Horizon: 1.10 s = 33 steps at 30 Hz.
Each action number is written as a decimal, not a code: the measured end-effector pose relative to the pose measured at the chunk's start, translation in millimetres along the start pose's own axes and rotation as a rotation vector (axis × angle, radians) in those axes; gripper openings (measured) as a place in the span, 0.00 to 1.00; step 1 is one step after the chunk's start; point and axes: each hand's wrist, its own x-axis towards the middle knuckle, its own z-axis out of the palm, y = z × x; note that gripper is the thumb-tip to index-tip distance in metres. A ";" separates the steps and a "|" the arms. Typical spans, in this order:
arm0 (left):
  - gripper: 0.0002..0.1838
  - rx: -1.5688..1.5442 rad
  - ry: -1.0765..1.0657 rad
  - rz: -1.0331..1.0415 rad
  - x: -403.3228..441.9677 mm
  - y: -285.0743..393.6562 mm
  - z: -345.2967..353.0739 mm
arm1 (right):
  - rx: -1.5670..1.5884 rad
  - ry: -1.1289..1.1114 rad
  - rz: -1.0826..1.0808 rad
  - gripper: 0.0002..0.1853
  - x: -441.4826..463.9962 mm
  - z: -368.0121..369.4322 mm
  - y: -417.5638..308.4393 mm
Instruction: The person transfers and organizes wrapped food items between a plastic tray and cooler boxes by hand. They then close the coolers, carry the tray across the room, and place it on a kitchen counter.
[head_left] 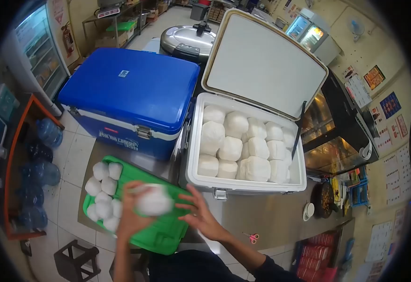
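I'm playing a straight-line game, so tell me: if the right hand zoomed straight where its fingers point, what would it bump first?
Probably the white ball by the left hand. The right hand's fingers point towards it, but depth is unclear, so they might pass over or under.

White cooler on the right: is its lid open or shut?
Open: the lid stands tilted back from the white cooler, showing the white rounded pieces inside.

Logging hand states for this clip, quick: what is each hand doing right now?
Left hand: holding a white round piece, blurred.
Right hand: open, fingers spread, apparently holding nothing.
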 end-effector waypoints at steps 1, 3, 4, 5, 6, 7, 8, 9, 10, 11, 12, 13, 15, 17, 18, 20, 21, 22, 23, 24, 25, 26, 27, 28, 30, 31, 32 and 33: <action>0.45 -0.138 -0.140 0.100 15.3 32.1 21.0 | 0.039 0.064 -0.032 0.36 0.0 -7.0 3.2; 0.46 -0.075 -0.238 0.283 57.4 91.3 49.5 | 0.110 0.193 -0.038 0.42 -0.6 -34.9 2.5; 0.46 -0.068 -0.245 0.304 75.3 108.3 59.9 | 0.145 0.259 -0.012 0.43 -1.1 -55.9 -1.3; 0.46 -0.069 -0.245 0.312 90.4 116.0 66.3 | 0.225 0.319 0.019 0.44 8.0 -77.6 -23.3; 0.46 -0.178 -0.174 0.274 108.6 118.8 80.7 | 0.216 0.405 0.024 0.43 25.6 -100.8 -37.2; 0.46 -0.290 -0.109 0.230 120.5 120.2 90.0 | 0.207 0.494 0.035 0.42 40.7 -115.7 -51.8; 0.46 -0.186 -0.090 0.212 132.2 109.2 105.9 | 0.155 0.542 0.053 0.41 57.9 -129.0 -56.0; 0.46 -0.079 -0.067 0.196 143.4 94.8 123.8 | 0.103 0.587 0.066 0.40 74.8 -143.4 -53.5; 0.45 0.076 -0.071 0.128 151.1 88.8 135.0 | 0.104 0.591 0.057 0.40 89.7 -157.1 -47.3; 0.45 0.081 -0.073 0.133 152.8 79.8 148.3 | -0.086 0.571 0.173 0.37 103.2 -168.8 -37.2; 0.45 0.229 -0.100 0.147 156.0 68.7 160.6 | -0.273 0.543 0.286 0.35 112.2 -176.1 -27.7; 0.44 0.381 -0.118 0.160 162.5 58.2 170.1 | -0.267 0.538 0.273 0.35 117.2 -180.0 -20.1; 0.42 0.500 -0.097 0.211 168.7 53.8 181.6 | -1.280 0.672 -0.299 0.30 122.4 -182.5 -7.4; 0.41 0.513 -0.192 0.299 173.9 53.8 185.6 | -1.135 0.732 -0.381 0.24 120.2 -169.1 -23.6; 0.40 0.532 -0.179 0.314 177.0 54.2 189.4 | -1.086 0.658 -0.231 0.24 116.3 -169.7 -21.5; 0.40 0.510 -0.166 0.318 183.1 50.8 200.2 | -1.031 0.576 -0.082 0.23 109.9 -172.8 -22.6; 0.40 0.486 -0.151 0.332 186.7 48.4 203.9 | -0.920 0.510 0.015 0.24 107.1 -175.6 -24.6; 0.40 0.489 -0.151 0.332 190.7 44.5 205.7 | -0.808 0.444 0.108 0.25 105.5 -177.4 -26.3; 0.40 0.428 -0.160 0.339 193.9 40.3 206.6 | -0.803 0.445 0.109 0.25 104.5 -175.1 -25.9; 0.39 0.368 -0.168 0.348 196.8 36.9 208.0 | -0.830 0.451 0.062 0.26 105.0 -170.3 -24.9; 0.39 0.373 -0.172 0.351 199.4 39.7 205.7 | -0.856 0.457 0.013 0.27 105.8 -167.8 -24.1; 0.37 0.356 -0.180 0.344 200.3 42.2 203.3 | -0.850 0.460 0.014 0.27 106.5 -169.6 -21.8; 0.35 0.338 -0.189 0.336 200.8 44.7 200.7 | -0.840 0.463 0.033 0.28 107.8 -172.8 -17.2; 0.35 0.342 -0.192 0.336 201.8 44.0 200.3 | -0.831 0.465 0.050 0.29 109.4 -175.8 -12.6; 0.33 0.248 -0.208 0.337 205.8 42.4 198.6 | -0.786 0.501 0.025 0.31 112.5 -184.4 -3.7; 0.33 0.249 -0.208 0.334 207.2 41.5 196.8 | -0.744 0.539 0.005 0.33 112.7 -183.8 -6.2; 0.33 0.206 -0.223 0.310 208.8 40.5 195.0 | -0.744 0.537 0.006 0.33 113.9 -182.4 -8.3; 0.33 0.162 -0.238 0.285 210.2 39.9 194.1 | -0.666 0.592 -0.002 0.35 116.1 -181.2 -10.3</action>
